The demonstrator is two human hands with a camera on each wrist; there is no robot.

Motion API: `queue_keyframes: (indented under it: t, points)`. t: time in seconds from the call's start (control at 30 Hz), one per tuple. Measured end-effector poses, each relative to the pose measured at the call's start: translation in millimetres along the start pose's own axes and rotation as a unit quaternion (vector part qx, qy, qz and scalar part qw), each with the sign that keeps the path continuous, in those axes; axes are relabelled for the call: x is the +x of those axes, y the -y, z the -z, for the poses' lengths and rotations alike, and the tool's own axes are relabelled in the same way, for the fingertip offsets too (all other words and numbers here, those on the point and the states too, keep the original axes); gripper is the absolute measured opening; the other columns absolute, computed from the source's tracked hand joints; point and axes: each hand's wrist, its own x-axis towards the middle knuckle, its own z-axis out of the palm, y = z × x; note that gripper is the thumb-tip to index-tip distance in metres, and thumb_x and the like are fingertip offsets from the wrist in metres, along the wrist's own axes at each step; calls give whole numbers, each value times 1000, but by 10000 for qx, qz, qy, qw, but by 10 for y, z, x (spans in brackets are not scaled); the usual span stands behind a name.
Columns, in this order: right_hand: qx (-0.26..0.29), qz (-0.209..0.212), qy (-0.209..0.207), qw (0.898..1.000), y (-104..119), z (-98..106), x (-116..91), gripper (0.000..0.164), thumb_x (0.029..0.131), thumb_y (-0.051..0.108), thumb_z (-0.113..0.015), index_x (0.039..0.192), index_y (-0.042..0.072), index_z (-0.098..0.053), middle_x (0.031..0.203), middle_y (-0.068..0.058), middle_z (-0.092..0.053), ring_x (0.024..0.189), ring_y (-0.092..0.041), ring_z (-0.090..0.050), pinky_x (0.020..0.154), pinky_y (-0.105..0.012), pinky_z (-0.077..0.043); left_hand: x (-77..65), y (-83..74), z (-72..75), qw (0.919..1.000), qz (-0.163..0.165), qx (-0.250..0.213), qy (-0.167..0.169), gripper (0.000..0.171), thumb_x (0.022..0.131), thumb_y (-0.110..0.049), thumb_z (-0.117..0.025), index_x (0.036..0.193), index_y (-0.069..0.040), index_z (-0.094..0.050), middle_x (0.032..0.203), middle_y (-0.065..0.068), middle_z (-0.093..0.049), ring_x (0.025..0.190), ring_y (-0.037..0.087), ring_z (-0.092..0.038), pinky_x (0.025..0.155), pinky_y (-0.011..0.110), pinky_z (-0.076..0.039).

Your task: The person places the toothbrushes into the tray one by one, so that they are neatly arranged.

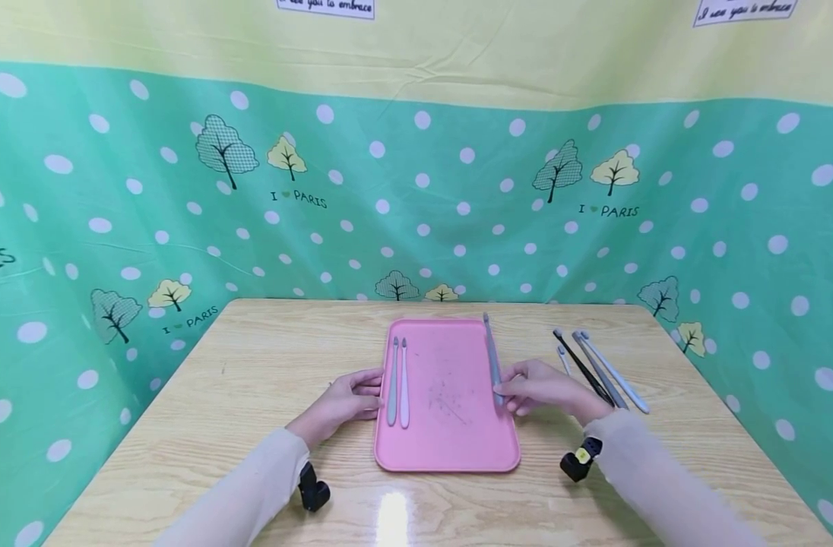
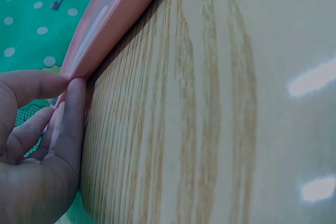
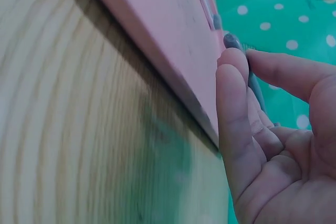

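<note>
A pink tray (image 1: 451, 448) lies on the table in the head view, its long sides running away from me. My left hand (image 1: 351, 400) pinches the tray's left rim between thumb and finger, as the left wrist view shows. Between thumb and fingertips my right hand (image 1: 543, 387) holds a grey toothbrush (image 1: 492, 353) by its handle end, over the tray's right edge, with the head pointing away from me. Inside the tray, at the left, a grey-green toothbrush (image 1: 392, 387) and a pale toothbrush (image 1: 404, 387) lie side by side, heads at the far end.
Right of the tray lie more toothbrushes: a black one (image 1: 581, 365), a dark grey one (image 1: 604, 376), a light blue one (image 1: 615, 371) and a white one (image 1: 564, 360) partly hidden behind my right hand. A green dotted curtain (image 1: 444, 205) hangs behind the wooden table (image 1: 273, 349).
</note>
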Motion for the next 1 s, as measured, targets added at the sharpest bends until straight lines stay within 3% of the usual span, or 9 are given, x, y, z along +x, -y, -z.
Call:
queue_keyframes:
  t: [0.47,1.0]
  points:
    - [2,133,382,9992,159,-437,224,24,94,16,-70,101,-5,-61,77,-12,-69,64,-15,-66,61,-29,-64,11,-3,0,10000,52,48,15,66,88,5,-69,149,-1,-44,135,17,-54,110,24,-63,90,37,-60]
    - [620,80,632,9960,203,-877,412,21,93,16,-71,99,-3,-65,77,-13,-70,63,-15,-68,61,-28,-64,0,6,11,10000,-33,51,16,66,88,6,-69,148,1,-44,134,18,-53,109,24,-63,90,37,-60]
